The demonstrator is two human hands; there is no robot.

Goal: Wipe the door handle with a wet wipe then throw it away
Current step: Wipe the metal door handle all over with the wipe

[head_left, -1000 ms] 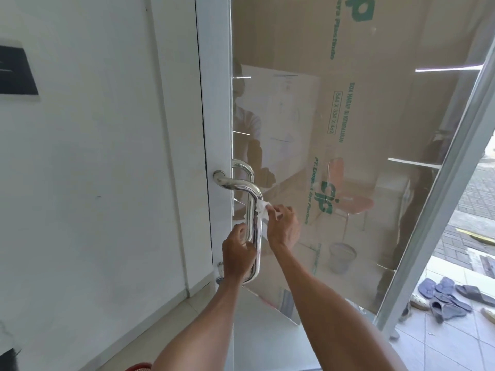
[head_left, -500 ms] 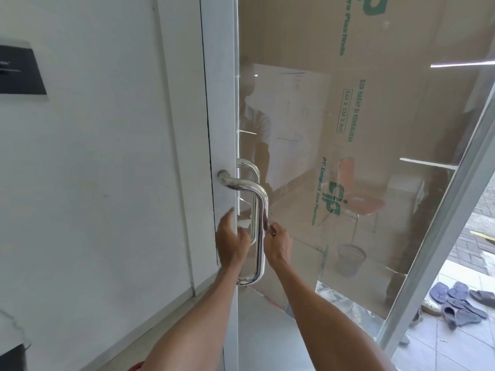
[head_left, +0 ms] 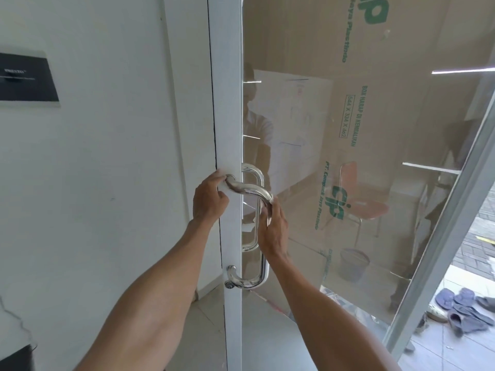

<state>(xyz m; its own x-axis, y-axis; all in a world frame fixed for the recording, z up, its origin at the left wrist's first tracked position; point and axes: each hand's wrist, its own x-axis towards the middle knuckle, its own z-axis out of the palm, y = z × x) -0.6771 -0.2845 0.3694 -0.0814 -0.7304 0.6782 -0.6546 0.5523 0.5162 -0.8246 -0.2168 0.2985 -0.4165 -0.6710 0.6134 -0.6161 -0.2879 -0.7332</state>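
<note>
Door handle (head_left: pixel 249 189): left hand (head_left: pixel 209 200) at top, right hand (head_left: pixel 274 231) at bend

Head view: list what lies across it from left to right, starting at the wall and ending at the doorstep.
black wall plaque → left hand → door handle → right hand → orange chair seen in the glass → sandals on the tiles at far right
</note>
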